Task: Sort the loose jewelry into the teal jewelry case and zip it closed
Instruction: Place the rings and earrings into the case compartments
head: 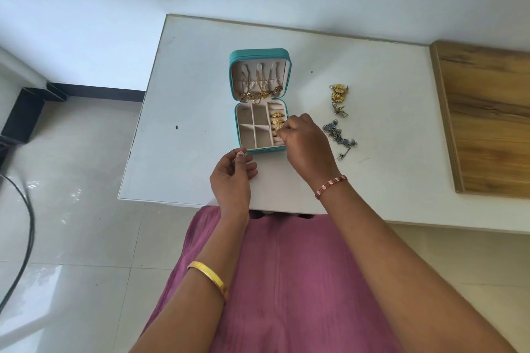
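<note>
The teal jewelry case [259,54] lies open on the white table [200,94], its lid propped up with several gold necklaces [259,93] hanging inside. Gold rings [277,115] sit in the ring rolls along the right side of the base. My right hand [307,146] is over the case's right edge and pinches a gold ring [279,128] at the ring rolls. My left hand [232,178] hovers at the case's near left corner, fingers loosely curled, holding nothing I can see. The grey square compartments on the left of the base hold nothing.
Right of the case lie gold flower earrings [338,92], a small metal piece [339,112] and a silver chain with blue stones [339,136]. A wooden board [487,123] lies on the table's far right. Black cables [23,209] run over the tiled floor at left.
</note>
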